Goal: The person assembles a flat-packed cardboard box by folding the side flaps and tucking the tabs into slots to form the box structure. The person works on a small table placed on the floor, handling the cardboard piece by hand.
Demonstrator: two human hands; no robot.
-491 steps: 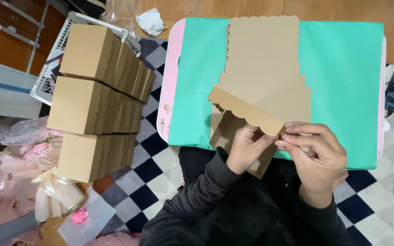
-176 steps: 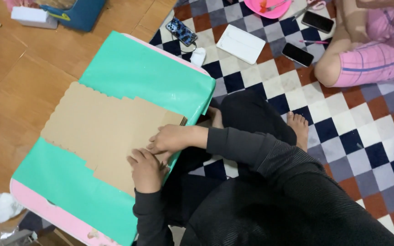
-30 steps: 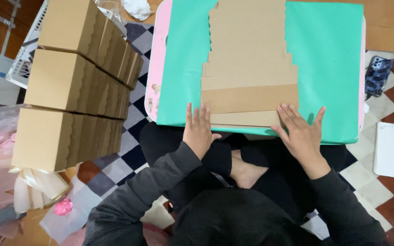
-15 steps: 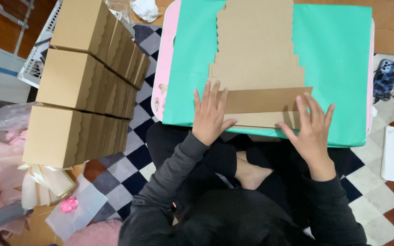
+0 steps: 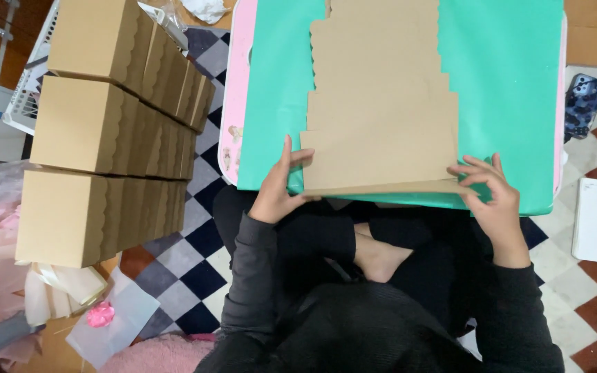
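Matt brown cardboard sheet (image 5: 381, 117) under my fingers, flat and smooth, with scalloped cut edges. My left hand (image 5: 278, 186) grips its near corner, my right hand (image 5: 495, 200) pinches the other. Beneath it, the green table cover (image 5: 506, 83) looks like smooth paper with a faint sheen, and the table's pink rim (image 5: 233, 90) looks like glossy plastic. Stacked boxes (image 5: 105, 131) on my left are the same dull cardboard. My sleeves (image 5: 257, 276) are soft dark knit cloth. The checkered floor (image 5: 195, 249) shines a little.
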